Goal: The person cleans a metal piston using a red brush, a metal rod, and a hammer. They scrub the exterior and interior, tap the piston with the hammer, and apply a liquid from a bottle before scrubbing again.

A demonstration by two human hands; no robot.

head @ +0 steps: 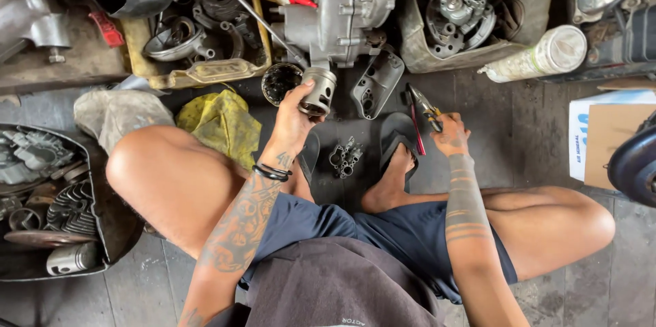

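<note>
1. Engine casing (348,6): lying at the far centre of the floor among loose parts, well beyond both hands; the person is sitting cross-legged facing it.
2. Left hand (295,116): curling closed around the skirt of a grey piston (319,90), lifting it clear of the floor, open end tilting toward the casing.
3. Right hand (451,137): gripping shut on the handles of pliers (425,105), jaws pointing far-left, well apart from the piston.
4. Small metal fitting (346,157): resting on the floor between the two hands, near the sandalled foot.
5. Step, as judged: the piston is being held for tool work; the next move seems to call for bringing the plier tips across to it.
</note>
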